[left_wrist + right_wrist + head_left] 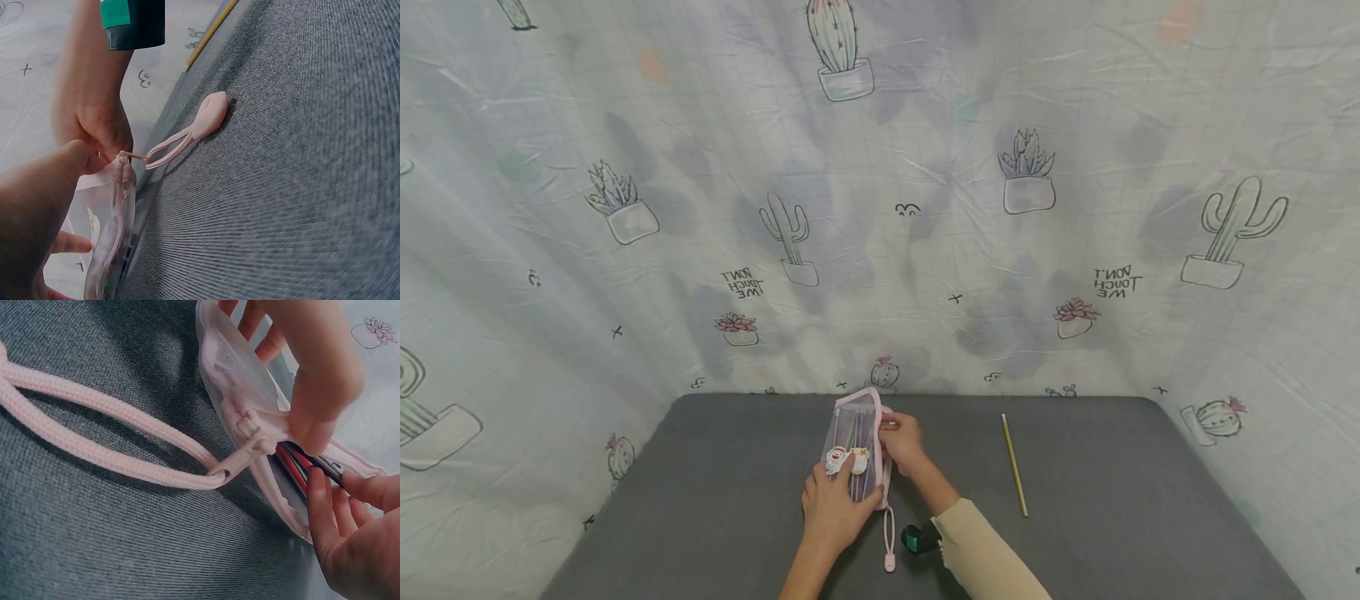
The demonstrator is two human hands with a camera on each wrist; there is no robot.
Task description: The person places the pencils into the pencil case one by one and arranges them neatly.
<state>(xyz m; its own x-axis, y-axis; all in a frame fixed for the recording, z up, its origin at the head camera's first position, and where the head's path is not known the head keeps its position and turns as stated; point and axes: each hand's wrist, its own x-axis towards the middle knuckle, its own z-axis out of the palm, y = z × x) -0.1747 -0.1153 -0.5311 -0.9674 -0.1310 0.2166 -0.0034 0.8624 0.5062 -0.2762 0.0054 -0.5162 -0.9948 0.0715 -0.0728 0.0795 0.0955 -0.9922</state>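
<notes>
A clear pencil case (pixel 843 427) with pink trim and stickers lies at the table's far middle. My left hand (pixel 838 507) grips it, thumb at the pink edge beside the zipper pull (pixel 240 462), other fingers against the clear side. Along the right side the case gapes open. At that opening my right hand (pixel 902 442) pinches a slim dark pen or pencil (pixel 330 474) between thumb and fingers; most of its length is hidden inside. Red and dark sticks (pixel 292 469) show within. A pink strap (pixel 172 147) hangs from the zipper onto the table.
A yellow pencil (pixel 1014 467) lies on the grey table (pixel 715 483), to the right of the right forearm. A black wrist device (pixel 921 539) with a green patch sits at the right sleeve. Behind the table hangs a cactus-print curtain (pixel 925 250).
</notes>
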